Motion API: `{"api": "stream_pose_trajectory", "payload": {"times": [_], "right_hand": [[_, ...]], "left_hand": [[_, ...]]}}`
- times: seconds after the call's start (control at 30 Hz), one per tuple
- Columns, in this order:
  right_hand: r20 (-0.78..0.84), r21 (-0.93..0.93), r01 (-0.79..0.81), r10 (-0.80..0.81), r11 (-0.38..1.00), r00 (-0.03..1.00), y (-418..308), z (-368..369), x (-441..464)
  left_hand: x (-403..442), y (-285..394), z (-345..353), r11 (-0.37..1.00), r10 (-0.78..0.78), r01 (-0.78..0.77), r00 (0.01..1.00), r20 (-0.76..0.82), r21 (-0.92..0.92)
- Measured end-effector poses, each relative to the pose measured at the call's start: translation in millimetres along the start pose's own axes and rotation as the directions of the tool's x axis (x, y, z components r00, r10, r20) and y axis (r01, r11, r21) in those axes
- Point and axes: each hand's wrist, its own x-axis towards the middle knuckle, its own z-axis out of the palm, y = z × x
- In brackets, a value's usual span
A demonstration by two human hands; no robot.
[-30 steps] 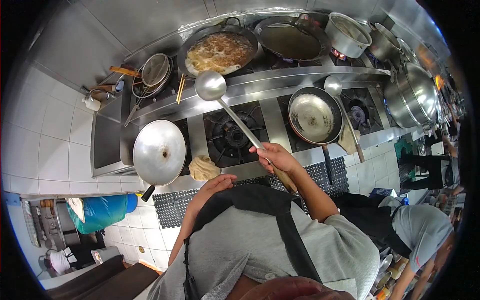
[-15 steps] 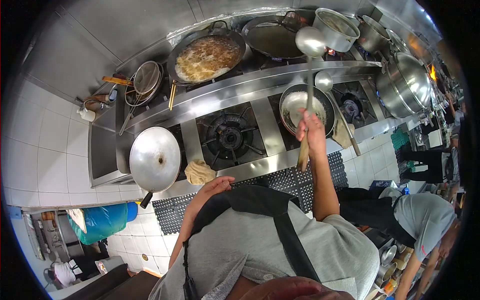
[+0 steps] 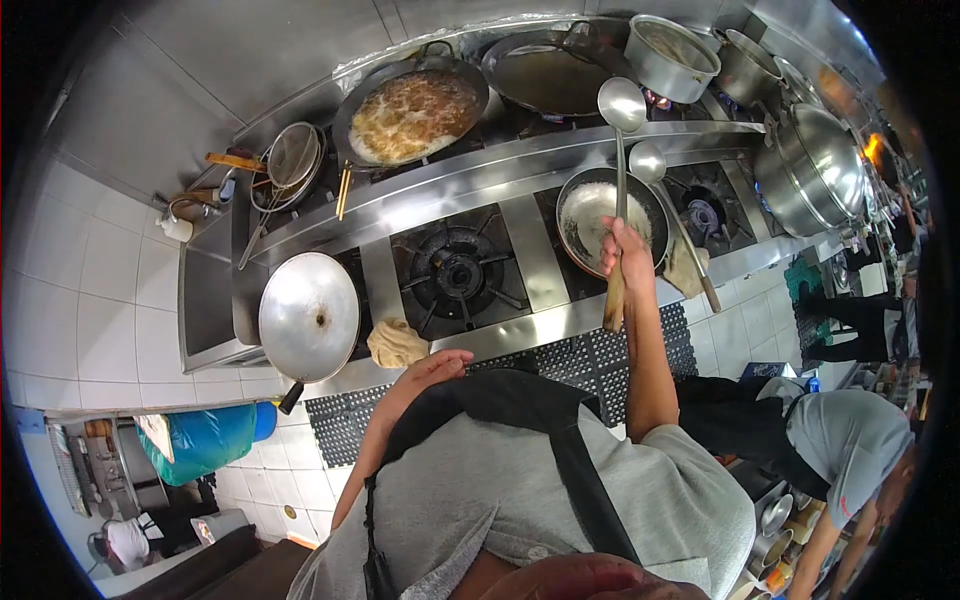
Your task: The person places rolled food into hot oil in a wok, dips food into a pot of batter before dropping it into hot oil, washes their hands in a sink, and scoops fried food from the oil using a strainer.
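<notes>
My right hand (image 3: 628,247) is wrapped round the handle of a large metal ladle (image 3: 622,106), above a dark frying pan (image 3: 592,212) on the front stove. The ladle's bowl is over the raised ledge, near the back wok of dark liquid (image 3: 550,80). A smaller ladle (image 3: 648,162) lies just right of the pan. My left hand (image 3: 437,368) rests near the stove's front edge, fingers stretched out and holding nothing, beside a crumpled beige cloth (image 3: 396,343). Left of the cloth is a pale, round pan (image 3: 309,318) with a black handle.
A wok of bubbling brown liquid (image 3: 415,115), chopsticks (image 3: 344,190), and strainers (image 3: 293,155) are along the back left. Pots (image 3: 672,60) and a large steel steamer (image 3: 815,170) stand at the right. A co-worker (image 3: 850,440) bends over at the lower right.
My right hand has carried the ladle rightward from above the middle burner to above the frying pan, and its bowl has most recently dropped slightly. My left hand has barely moved.
</notes>
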Motion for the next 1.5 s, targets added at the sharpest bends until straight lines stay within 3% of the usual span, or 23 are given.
{"api": "stream_pose_trajectory", "payload": {"times": [0.07,0.13,0.17,0.2,0.27,0.33,0.4,0.57,0.73,0.87,0.93,1.13,1.17,1.2,1.23,1.27,1.33,1.4,1.47,1.5], "right_hand": [[0.025,-0.041,0.002,-0.001,0.999,1.0,11.6,-0.1,-21.3],[0.151,-0.209,-0.006,0.038,0.978,0.988,29.7,-2.6,-45.2],[0.191,-0.209,-0.048,0.089,0.977,0.978,41.4,-3.2,-56.1],[0.198,-0.218,-0.095,0.14,0.971,0.97,53.2,-2.9,-64.1],[0.264,-0.462,-0.106,0.251,0.881,0.931,76.3,-1.7,-80.9],[0.293,-0.524,-0.118,0.308,0.844,0.905,96.8,12.4,-91.7],[0.312,-0.643,-0.196,0.487,0.74,0.815,113.8,28.3,-93.3],[0.344,-0.681,-0.206,0.555,0.703,0.757,168.5,61.5,-75.7],[0.436,-0.754,0.043,0.45,0.656,0.78,220.7,85.0,-43.5],[0.39,-0.779,0.036,0.438,0.626,0.81,237.7,92.8,-33.9],[0.37,-0.801,0.041,0.441,0.597,0.817,243.2,90.0,-27.4],[0.305,-0.872,0.063,0.438,0.485,0.846,246.0,83.9,-28.2],[0.423,-0.863,0.307,0.244,0.401,0.872,252.9,78.8,-28.9],[0.547,-0.817,0.517,0.059,0.256,0.835,259.4,73.1,-31.6],[0.4,-0.907,0.366,0.153,0.207,0.904,256.0,76.1,-40.1],[0.374,-0.918,0.343,0.139,0.2,0.917,252.4,79.9,-49.8],[0.365,-0.931,0.366,-0.005,0.016,0.931,244.1,88.0,-70.9],[0.254,-0.967,0.254,-0.023,-0.003,0.967,233.9,92.0,-95.2],[0.237,-0.967,0.251,-0.221,0.037,0.946,234.7,89.3,-123.4],[0.116,-0.99,0.128,-0.182,0.052,0.976,222.8,97.0,-144.0]], "left_hand": [[12.4,-16.1,-15.8,0.997,0.016,-0.021,0.998,0.064,0.076],[19.2,-31.3,-24.3,0.994,0.069,-0.073,0.996,0.059,0.075],[18.7,-37.4,-25.0,0.989,0.12,-0.126,0.99,0.067,0.082],[-9.7,9.0,3.6,0.972,0.118,-0.119,0.993,0.014,0.203],[3.2,-10.6,-7.9,0.988,0.084,-0.087,0.996,0.032,0.13],[-2.7,4.2,2.2,0.981,0.132,-0.136,0.991,0.037,0.138],[-8.9,11.5,7.4,0.983,0.091,-0.094,0.996,0.025,0.159],[-8.8,9.5,5.4,0.986,0.038,-0.044,0.999,0.04,0.161],[-7.7,-8.4,-10.3,0.988,0.042,-0.048,0.998,0.043,0.149],[-13.7,-18.3,-25.0,0.988,-0.019,0.019,1.0,-0.003,0.155],[-5.4,-43.3,-42.7,0.992,0.034,-0.041,0.998,0.054,0.119],[14.1,-81.4,-81.0,0.993,0.005,-0.025,0.985,0.171,0.117],[9.2,-72.9,-81.5,0.993,-0.003,-0.021,0.982,0.191,0.12],[3.2,-63.7,-83.4,0.991,-0.017,-0.008,0.983,0.184,0.132],[-2.7,-50.0,-84.2,0.989,-0.03,0.003,0.983,0.181,0.148],[-8.7,-37.6,-86.2,0.987,-0.037,0.003,0.977,0.211,0.158],[-19.0,-19.6,-96.1,0.982,-0.067,0.025,0.973,0.223,0.186],[-20.6,-20.5,-111.5,0.974,-0.08,0.016,0.958,0.276,0.225],[-12.7,-27.7,-130.3,0.963,-0.111,0.007,0.922,0.37,0.27],[-6.8,-38.7,-142.8,0.944,-0.171,0.045,0.914,0.368,0.328]]}}
